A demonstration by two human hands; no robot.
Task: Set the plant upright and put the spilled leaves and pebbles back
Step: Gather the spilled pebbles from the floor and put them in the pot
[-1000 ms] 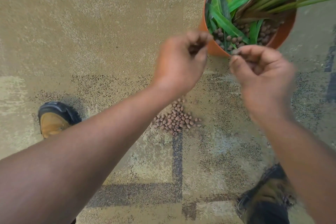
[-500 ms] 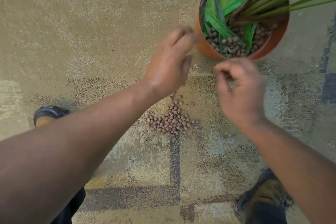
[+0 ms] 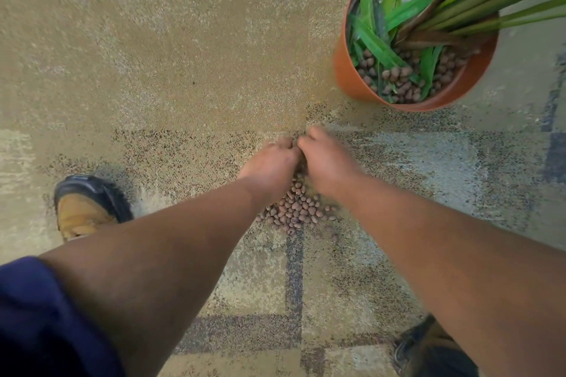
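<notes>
Both hands meet knuckle to knuckle at the far edge of the pebbles, left hand and right hand curled down into the heap, seemingly scooping; whether they grasp any yet I cannot tell. The heap spreads nearer than the fingers, between the wrists. The pot stands upright far-right, closer to the right hand.

left hand + right hand: touching, on pebble pile | pot: upright on carpet
</notes>
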